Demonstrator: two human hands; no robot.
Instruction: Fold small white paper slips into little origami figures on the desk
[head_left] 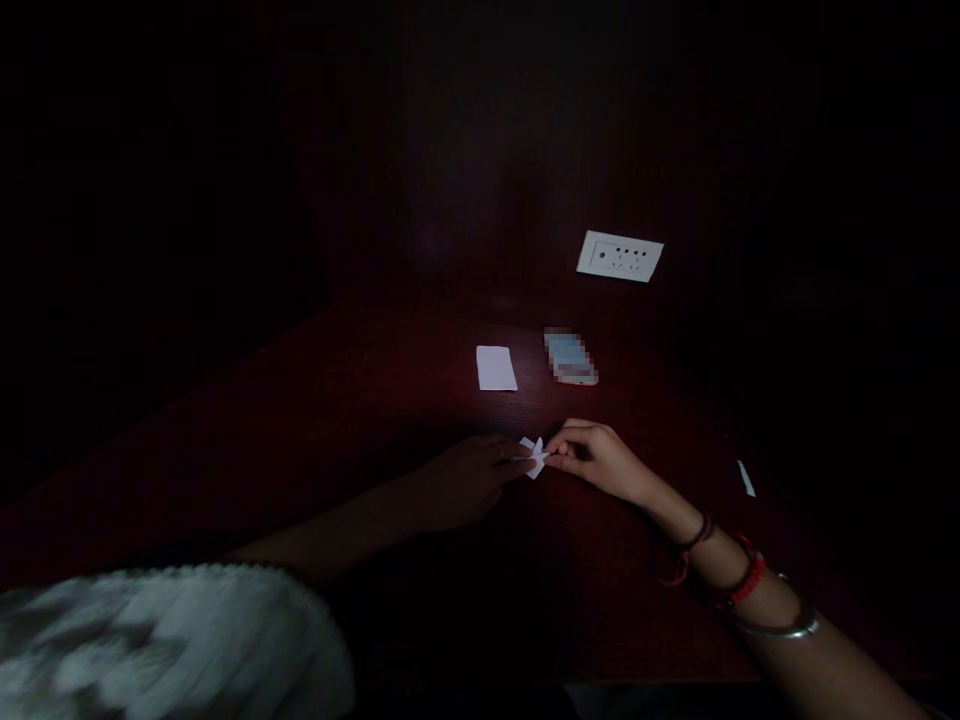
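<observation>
Nearest, at lower left, my pale, fluffy sleeve [172, 640]; at lower right, a metal bangle [795, 630] and red bands [746, 580] on my right forearm. Beyond these, my left hand [465, 480] and right hand [600, 458] meet over the dark red table [337, 430], thumb and fingers of each drawn narrow, pinching opposite sides of a small folded white paper [538, 456]. Several points project from it, so I judge the folding well advanced; its full form is hidden, and I cannot tell which folds, if any, are left. Off to the right lies a narrow white strip [746, 478]. Farther out, a white sheet [496, 368] lies flat beside a phone [571, 358], its face pixelated. Farthest, a wall socket [620, 256]. No brand, label or writing is legible.
</observation>
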